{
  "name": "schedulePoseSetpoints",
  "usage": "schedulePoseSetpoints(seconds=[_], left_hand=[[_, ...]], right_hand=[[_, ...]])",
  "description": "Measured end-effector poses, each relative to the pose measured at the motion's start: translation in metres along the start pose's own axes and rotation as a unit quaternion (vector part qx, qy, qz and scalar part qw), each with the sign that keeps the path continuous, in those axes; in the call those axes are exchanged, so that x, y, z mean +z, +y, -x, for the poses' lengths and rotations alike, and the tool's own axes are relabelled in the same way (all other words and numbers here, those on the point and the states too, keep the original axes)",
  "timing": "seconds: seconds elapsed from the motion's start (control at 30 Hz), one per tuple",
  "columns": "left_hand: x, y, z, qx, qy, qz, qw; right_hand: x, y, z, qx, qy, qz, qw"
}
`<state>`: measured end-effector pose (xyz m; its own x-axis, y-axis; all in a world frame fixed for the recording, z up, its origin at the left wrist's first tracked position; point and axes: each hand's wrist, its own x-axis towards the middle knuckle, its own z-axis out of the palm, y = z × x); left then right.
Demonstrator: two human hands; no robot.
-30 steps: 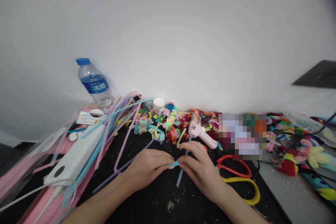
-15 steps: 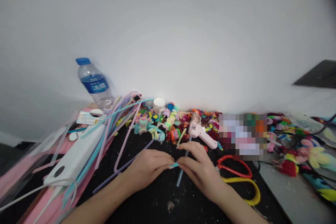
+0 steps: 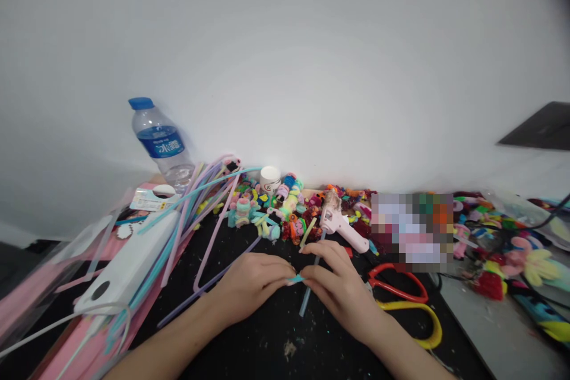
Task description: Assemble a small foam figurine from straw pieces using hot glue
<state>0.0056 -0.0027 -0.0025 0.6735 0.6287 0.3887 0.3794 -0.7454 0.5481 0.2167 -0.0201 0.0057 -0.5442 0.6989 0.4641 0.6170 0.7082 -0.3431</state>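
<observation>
Between my two hands is a short light-blue pipe cleaner piece (image 3: 295, 278), pinched at both ends. My left hand (image 3: 256, 278) closes its thumb and fingers on the left end. On the right end, my right hand (image 3: 335, 282) pinches with thumb and index finger, other fingers partly curled. A translucent glue stick (image 3: 305, 303) passes beneath the right fingers, leading up to a pink hot glue gun (image 3: 345, 230) lying just beyond that hand. A short yellow pipe cleaner piece (image 3: 308, 231) lies past the right fingertips.
Scissors with red and yellow handles (image 3: 430, 323) lie right of my right wrist. Long pastel pipe cleaners (image 3: 178, 231), a white power strip (image 3: 129, 261) and a leaning water bottle (image 3: 158, 139) are on the left. Small fuzzy figures (image 3: 289, 205) and a white cup (image 3: 270, 178) line the wall.
</observation>
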Motion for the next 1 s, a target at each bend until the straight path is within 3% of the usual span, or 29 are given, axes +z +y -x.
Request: schedulePoseSetpoints(seconds=[0.2,1.0], left_hand=[[0.0029,-0.0036,0.0013,-0.032,0.031,0.002,0.999],[-0.0002,0.0013,0.0000,0.008,0.034,-0.001,0.999]], right_hand=[[0.0020,0.0035,0.0009,0.016,0.011,-0.006,1.000],[0.0026,0.0039,0.0010,0.006,0.012,-0.012,1.000]])
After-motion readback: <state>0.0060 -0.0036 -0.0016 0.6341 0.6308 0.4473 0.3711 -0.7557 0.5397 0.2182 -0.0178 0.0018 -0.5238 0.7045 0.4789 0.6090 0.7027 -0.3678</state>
